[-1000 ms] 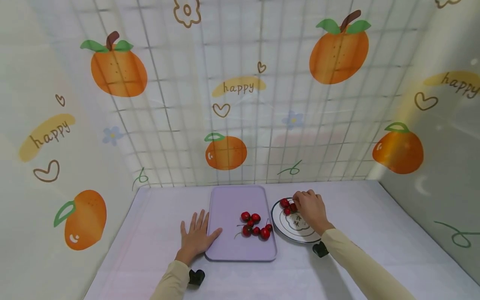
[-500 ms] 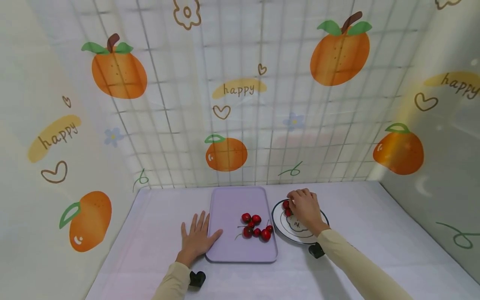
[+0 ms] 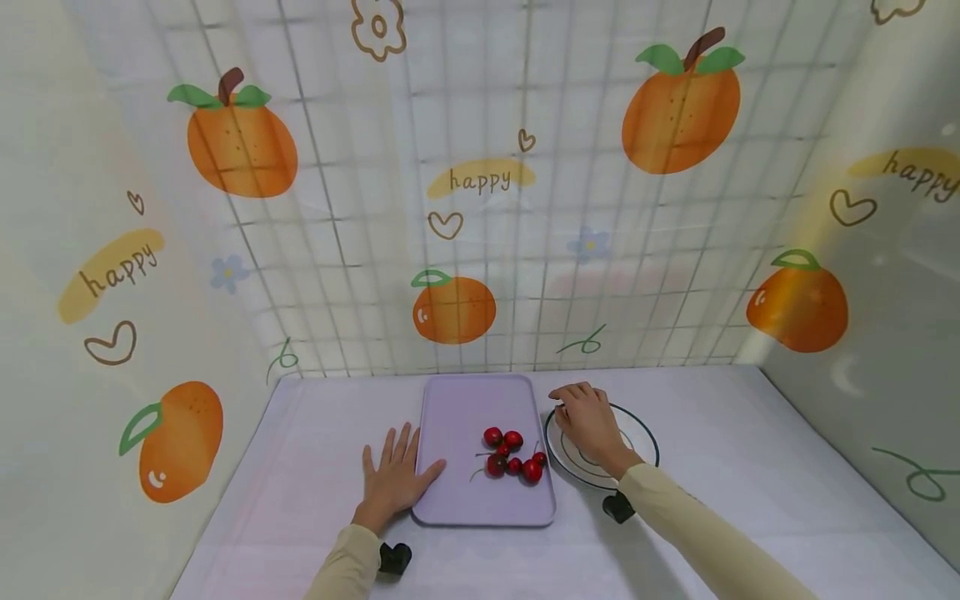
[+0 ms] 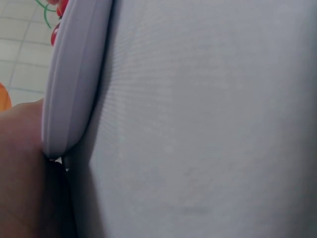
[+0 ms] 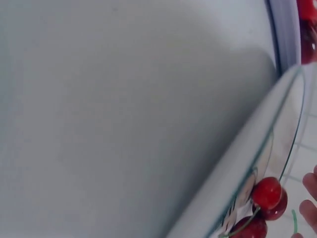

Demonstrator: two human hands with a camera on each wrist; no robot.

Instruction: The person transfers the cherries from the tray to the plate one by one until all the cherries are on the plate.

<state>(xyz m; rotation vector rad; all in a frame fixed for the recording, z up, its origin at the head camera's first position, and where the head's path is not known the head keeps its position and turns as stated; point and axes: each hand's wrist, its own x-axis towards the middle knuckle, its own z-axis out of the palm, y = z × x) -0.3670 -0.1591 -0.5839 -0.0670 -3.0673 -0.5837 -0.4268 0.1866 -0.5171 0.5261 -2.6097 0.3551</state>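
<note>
Cherries [image 5: 266, 192] on the plate [image 3: 639, 435] are seen just beneath the right hand [image 3: 588, 423], the nearer one; whether any is gripped cannot be told. The tray [image 3: 468, 400] is touched by the left hand [image 3: 393, 481], its fingers outstretched. Since earlier, the right hand has been moved leftward, and in the head view those cherries are now hidden.

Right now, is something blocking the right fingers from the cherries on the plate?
Nothing visible: the right wrist view shows only a gap between the fingers and the cherries on the plate.
</note>
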